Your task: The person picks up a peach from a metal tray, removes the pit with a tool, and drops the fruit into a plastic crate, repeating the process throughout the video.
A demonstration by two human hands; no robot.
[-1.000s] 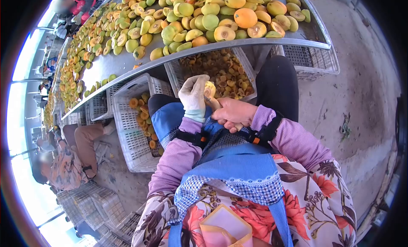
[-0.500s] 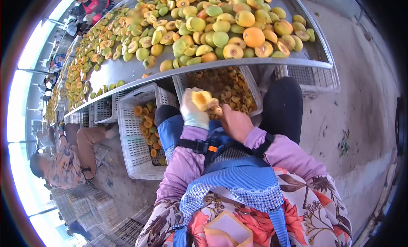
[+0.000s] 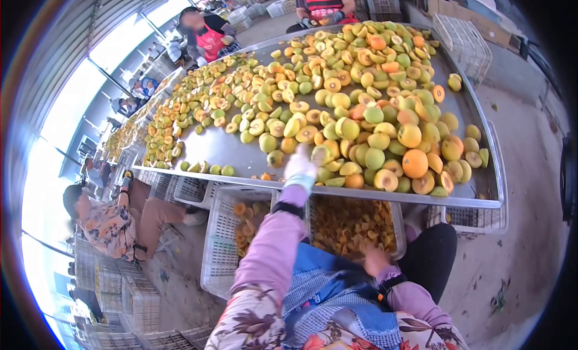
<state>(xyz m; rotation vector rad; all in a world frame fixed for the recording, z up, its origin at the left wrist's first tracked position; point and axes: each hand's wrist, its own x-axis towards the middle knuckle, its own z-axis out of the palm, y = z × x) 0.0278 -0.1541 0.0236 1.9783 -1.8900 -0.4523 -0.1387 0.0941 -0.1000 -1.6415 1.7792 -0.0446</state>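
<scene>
My left hand point(image 3: 300, 167), in a pale glove, reaches over the near rim of the metal table point(image 3: 241, 164). It is blurred, but its fingers look stretched out and apart at the edge of a heap of halved, peach-like fruit point(image 3: 350, 128). Whether it touches a piece is unclear. My right hand point(image 3: 376, 261) is low in front of my lap, beside a crate of brownish-orange fruit scraps point(image 3: 352, 223). Its fingers are curled; what they hold is too blurred to make out.
A white crate point(image 3: 218, 253) with fruit pieces stands left of the scraps crate. Another crate point(image 3: 475, 220) is under the table's right end. Two people in red aprons point(image 3: 211, 42) work across the table; a seated person point(image 3: 111, 226) is at left, near stacked crates point(image 3: 129, 293).
My left hand has left my lap and the fruit half it held, stretching forward to the heap. My right hand has separated from it and stayed low. The view has tilted up.
</scene>
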